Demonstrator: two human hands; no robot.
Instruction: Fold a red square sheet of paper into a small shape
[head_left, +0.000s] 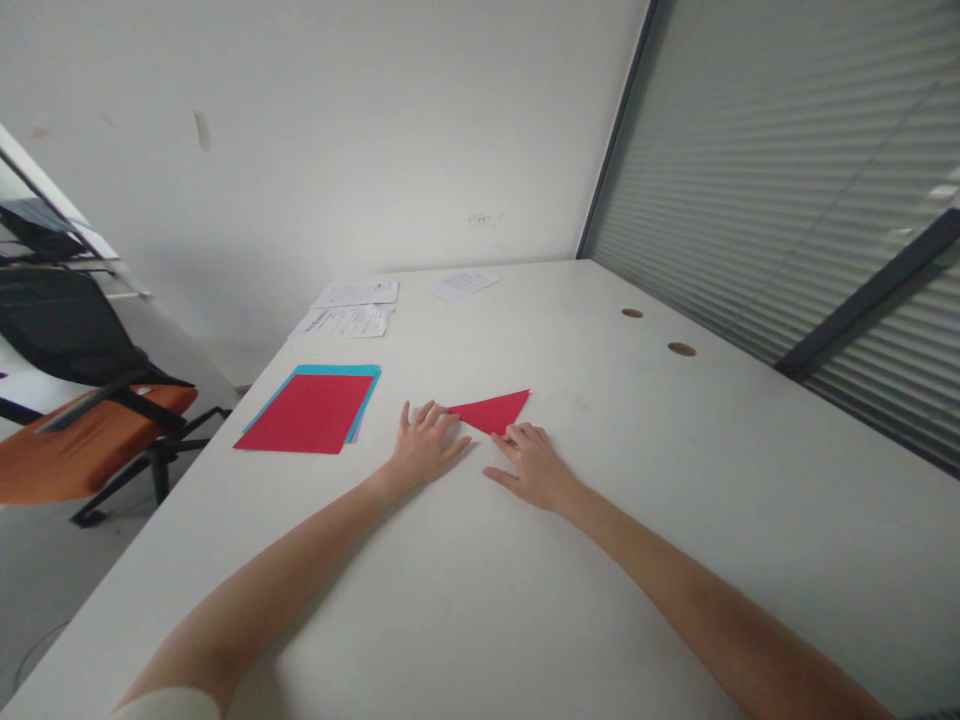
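While partly under both hands (426,443) (537,468), red paper triangle (495,411); flat, matte, sharp-cornered

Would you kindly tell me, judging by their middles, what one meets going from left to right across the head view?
Chair, coloured sheets, left hand, red triangle, right hand, far hole, near hole.

Printed sheets (349,320) are laid at the far left of the white table (562,330), and more papers (465,286) are set near the wall (360,130). Two round holes (682,349) are cut on the right. A black and orange chair (97,455) is seen at the left, and blinds (795,170) are seen at the right.
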